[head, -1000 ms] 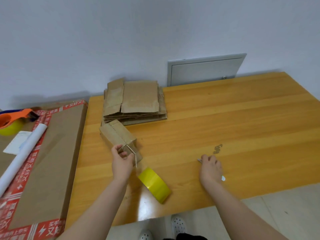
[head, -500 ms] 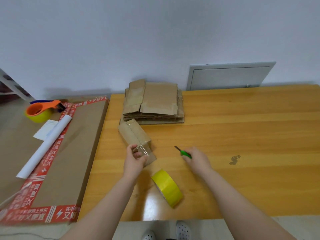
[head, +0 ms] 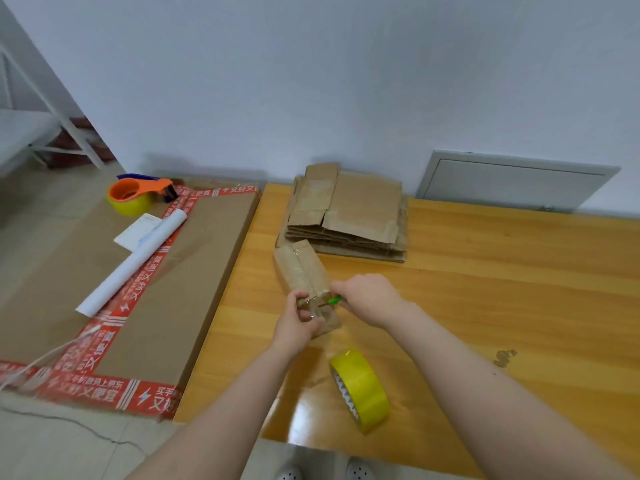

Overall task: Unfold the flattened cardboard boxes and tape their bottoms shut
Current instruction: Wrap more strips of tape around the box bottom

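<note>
Lying on the surface [head: 485,271], at 6 o'clock from the stack of flat boxes [head: 353,216]: the small box [head: 301,268], tape along its seam. Pinching its near end and the loose tape with the left grip [head: 298,323]; grasping a green cutter [head: 334,300] with the right grip [head: 367,299], just beside the left one. Blade hidden. Risk of nicking a finger if pushed hard toward 9 o'clock. Risk also of a crooked tear, or of lifting the seam, if pulled before cutting. Yellow tape roll [head: 362,389] at 5 o'clock from the box.
</note>
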